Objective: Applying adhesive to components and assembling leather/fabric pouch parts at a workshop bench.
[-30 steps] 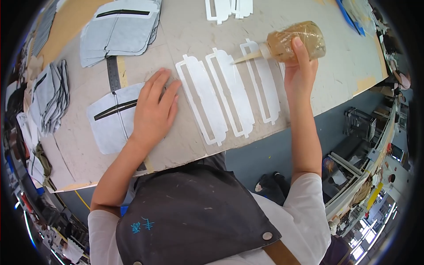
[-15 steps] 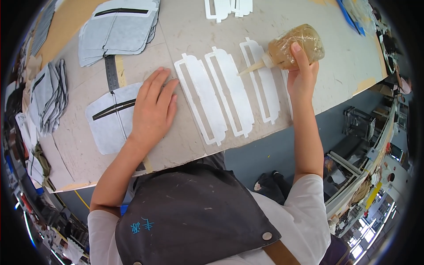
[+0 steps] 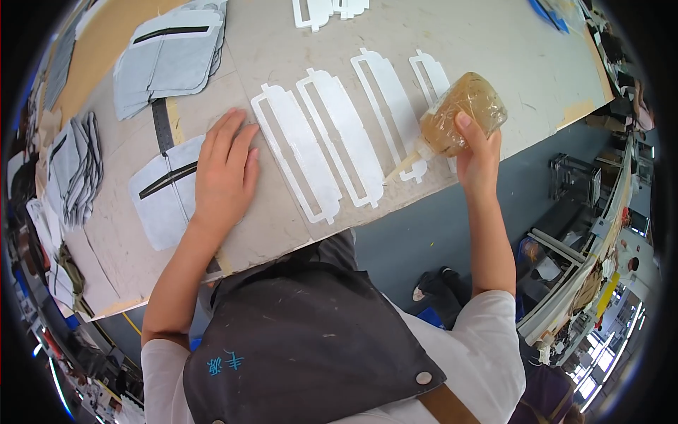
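Observation:
In my right hand (image 3: 480,152) is a translucent squeeze bottle (image 3: 470,106) of amber liquid, tilted so its long thin nozzle (image 3: 404,166) points down and left. The nozzle tip is at the lower end of the second white slotted piece (image 3: 345,134) from the left. To its left lies another white slotted piece (image 3: 300,145); to its right are a third (image 3: 390,85) and a fourth (image 3: 431,74), partly covered by the bottle. My left hand (image 3: 226,173) rests flat, fingers stretched, over the right part of a grey panel (image 3: 159,201) with a black slit.
A stack of grey panels (image 3: 173,60) lies at the far left, with a metal ruler (image 3: 162,124) below it. More grey pieces (image 3: 74,169) hang together at the left edge. White pieces (image 3: 311,13) and a blue item (image 3: 549,15) lie at the back. The table's front edge (image 3: 311,244) runs before me.
My right hand has brought the bottle downward, and its nozzle tip has gone from the second piece's upper part to its lower end. The view has shifted slightly; my left hand stays on the panel.

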{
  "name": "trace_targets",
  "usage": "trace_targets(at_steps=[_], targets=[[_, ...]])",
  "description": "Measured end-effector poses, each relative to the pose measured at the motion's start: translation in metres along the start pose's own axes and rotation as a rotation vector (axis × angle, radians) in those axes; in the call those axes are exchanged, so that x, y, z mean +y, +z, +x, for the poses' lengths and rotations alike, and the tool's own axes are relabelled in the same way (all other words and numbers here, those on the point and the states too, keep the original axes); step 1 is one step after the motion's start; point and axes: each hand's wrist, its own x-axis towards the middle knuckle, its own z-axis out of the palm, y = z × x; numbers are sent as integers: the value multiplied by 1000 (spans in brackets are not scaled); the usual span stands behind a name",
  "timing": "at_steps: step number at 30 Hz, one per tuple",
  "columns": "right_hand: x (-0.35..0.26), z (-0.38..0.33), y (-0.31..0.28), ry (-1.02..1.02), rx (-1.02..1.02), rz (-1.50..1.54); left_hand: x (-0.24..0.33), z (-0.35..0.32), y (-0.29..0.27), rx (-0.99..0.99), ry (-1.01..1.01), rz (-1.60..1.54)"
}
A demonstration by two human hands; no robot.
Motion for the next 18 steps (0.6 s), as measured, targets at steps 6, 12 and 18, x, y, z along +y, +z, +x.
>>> trace_targets(at_steps=[6, 12, 18], targets=[[-6, 9, 4, 18, -25, 94, 1, -1, -2, -26, -19, 11], [-1, 24, 20, -54, -4, 88, 3, 0, -3, -30, -19, -2], [0, 18, 14, -60, -5, 59, 3, 1, -4, -31, -12, -2]])
